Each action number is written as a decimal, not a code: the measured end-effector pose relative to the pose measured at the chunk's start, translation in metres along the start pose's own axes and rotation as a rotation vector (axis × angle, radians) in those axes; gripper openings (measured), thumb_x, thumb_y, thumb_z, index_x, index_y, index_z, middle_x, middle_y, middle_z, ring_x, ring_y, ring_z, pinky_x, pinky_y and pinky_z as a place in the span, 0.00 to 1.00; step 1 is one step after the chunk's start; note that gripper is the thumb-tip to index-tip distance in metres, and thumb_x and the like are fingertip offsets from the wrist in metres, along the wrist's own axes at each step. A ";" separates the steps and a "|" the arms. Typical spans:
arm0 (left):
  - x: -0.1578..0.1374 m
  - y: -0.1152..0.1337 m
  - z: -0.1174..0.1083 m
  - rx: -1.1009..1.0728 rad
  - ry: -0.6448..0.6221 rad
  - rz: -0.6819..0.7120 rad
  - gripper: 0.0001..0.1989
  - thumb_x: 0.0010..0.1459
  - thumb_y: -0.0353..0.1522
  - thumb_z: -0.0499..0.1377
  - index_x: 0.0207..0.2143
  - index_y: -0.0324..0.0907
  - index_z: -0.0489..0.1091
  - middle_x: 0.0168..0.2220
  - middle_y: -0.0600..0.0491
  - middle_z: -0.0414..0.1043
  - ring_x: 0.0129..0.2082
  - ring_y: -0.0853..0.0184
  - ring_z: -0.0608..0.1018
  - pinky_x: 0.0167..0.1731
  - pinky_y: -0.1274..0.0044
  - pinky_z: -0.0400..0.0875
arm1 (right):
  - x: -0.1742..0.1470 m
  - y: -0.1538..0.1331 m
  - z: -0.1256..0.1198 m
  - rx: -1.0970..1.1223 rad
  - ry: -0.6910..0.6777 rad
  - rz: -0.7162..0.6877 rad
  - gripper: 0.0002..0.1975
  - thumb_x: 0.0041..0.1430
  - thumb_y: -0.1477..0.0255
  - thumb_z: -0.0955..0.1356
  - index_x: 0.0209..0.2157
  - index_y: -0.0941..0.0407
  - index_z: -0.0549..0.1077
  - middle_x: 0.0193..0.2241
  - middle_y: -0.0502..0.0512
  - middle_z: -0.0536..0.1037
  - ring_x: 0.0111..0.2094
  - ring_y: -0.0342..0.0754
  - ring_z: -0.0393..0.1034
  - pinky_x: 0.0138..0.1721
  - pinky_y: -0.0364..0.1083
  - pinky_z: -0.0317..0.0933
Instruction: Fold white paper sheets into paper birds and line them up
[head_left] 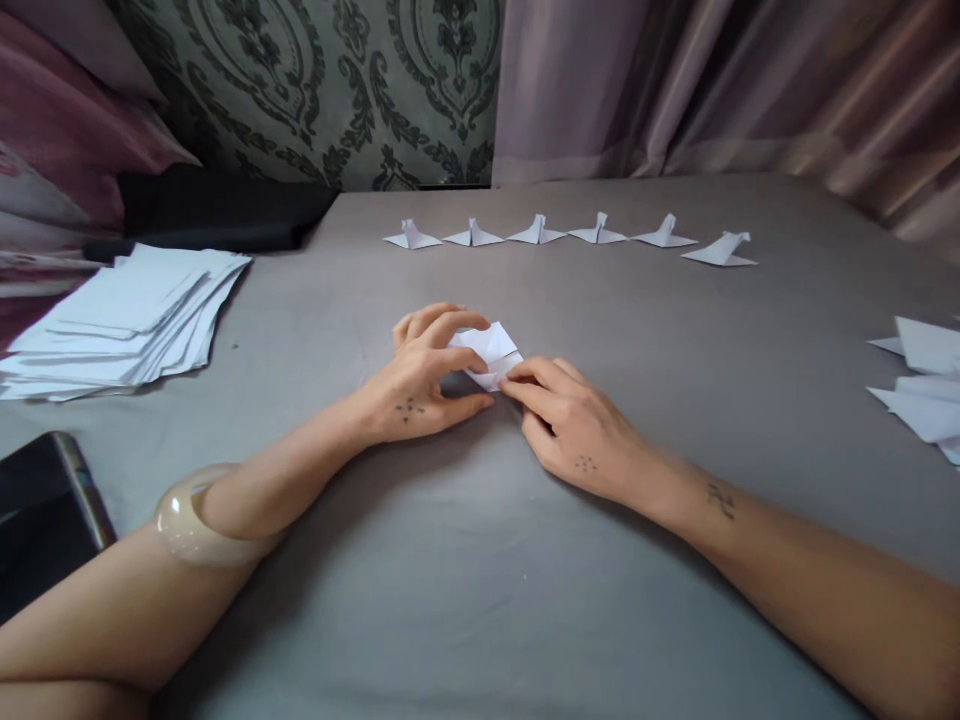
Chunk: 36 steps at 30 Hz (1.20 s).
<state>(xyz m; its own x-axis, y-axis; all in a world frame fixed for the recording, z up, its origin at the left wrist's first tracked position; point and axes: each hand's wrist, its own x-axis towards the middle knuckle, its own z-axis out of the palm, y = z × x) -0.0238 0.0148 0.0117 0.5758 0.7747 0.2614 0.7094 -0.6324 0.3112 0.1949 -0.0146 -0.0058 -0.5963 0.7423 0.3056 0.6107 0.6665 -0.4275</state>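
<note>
A small piece of folded white paper (491, 345) lies on the grey cloth in front of me, its creases showing on top. Over its left side arches my left hand (427, 375), with curved fingers on the paper and the thumb at its near edge. From the right, my right hand (574, 415) pinches the paper's near right corner between bent fingers. The fingers hide part of the left edge and that corner.
Several folded paper birds (538, 232) stand in a row towards the back. A stack of white paper sheets (124, 320) lies at left, near a dark phone (49, 520) and black cloth (217, 208). More folded paper pieces (926, 390) sit at the right edge.
</note>
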 end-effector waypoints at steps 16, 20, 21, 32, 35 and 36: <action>0.007 -0.011 -0.002 -0.282 -0.175 -0.076 0.09 0.60 0.35 0.58 0.38 0.44 0.78 0.57 0.49 0.67 0.59 0.57 0.63 0.59 0.61 0.55 | -0.001 0.000 0.000 -0.050 -0.016 -0.013 0.20 0.56 0.85 0.59 0.45 0.57 0.73 0.44 0.59 0.73 0.45 0.52 0.64 0.44 0.51 0.64; 0.006 -0.016 -0.002 -0.363 -0.190 -0.094 0.10 0.60 0.36 0.57 0.37 0.44 0.77 0.59 0.47 0.65 0.59 0.57 0.64 0.58 0.64 0.58 | 0.000 0.002 -0.003 -0.115 -0.056 -0.044 0.19 0.57 0.84 0.59 0.45 0.58 0.74 0.43 0.58 0.73 0.42 0.51 0.63 0.43 0.50 0.63; 0.006 -0.017 -0.003 -0.380 -0.194 -0.101 0.10 0.60 0.37 0.58 0.37 0.44 0.77 0.59 0.47 0.65 0.60 0.57 0.63 0.58 0.65 0.59 | 0.001 0.003 -0.004 -0.130 -0.071 -0.053 0.19 0.58 0.84 0.58 0.45 0.59 0.74 0.43 0.58 0.73 0.41 0.50 0.63 0.43 0.49 0.63; 0.009 -0.023 -0.006 -0.255 -0.216 0.062 0.10 0.60 0.34 0.57 0.42 0.46 0.77 0.62 0.49 0.60 0.62 0.54 0.59 0.61 0.57 0.52 | 0.003 0.006 -0.008 -0.103 -0.120 -0.049 0.20 0.58 0.84 0.59 0.46 0.56 0.75 0.45 0.57 0.72 0.42 0.49 0.64 0.42 0.48 0.63; 0.009 -0.022 -0.009 -0.138 -0.202 0.139 0.12 0.58 0.29 0.57 0.43 0.47 0.76 0.63 0.49 0.57 0.64 0.51 0.55 0.60 0.53 0.49 | 0.002 0.006 -0.007 -0.083 -0.113 -0.045 0.21 0.58 0.84 0.59 0.48 0.55 0.74 0.46 0.57 0.72 0.44 0.50 0.64 0.43 0.49 0.64; 0.009 -0.021 -0.009 -0.101 -0.178 0.156 0.12 0.57 0.28 0.57 0.42 0.47 0.76 0.63 0.50 0.57 0.64 0.50 0.54 0.60 0.52 0.48 | 0.002 0.007 -0.007 -0.080 -0.110 -0.047 0.22 0.57 0.84 0.59 0.49 0.55 0.73 0.46 0.58 0.72 0.44 0.51 0.65 0.43 0.50 0.64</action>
<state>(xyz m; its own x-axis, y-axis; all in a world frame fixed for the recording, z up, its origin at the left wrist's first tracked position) -0.0372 0.0354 0.0162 0.7439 0.6510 0.1508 0.5675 -0.7346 0.3718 0.2014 -0.0084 -0.0024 -0.6763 0.7008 0.2269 0.6173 0.7073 -0.3444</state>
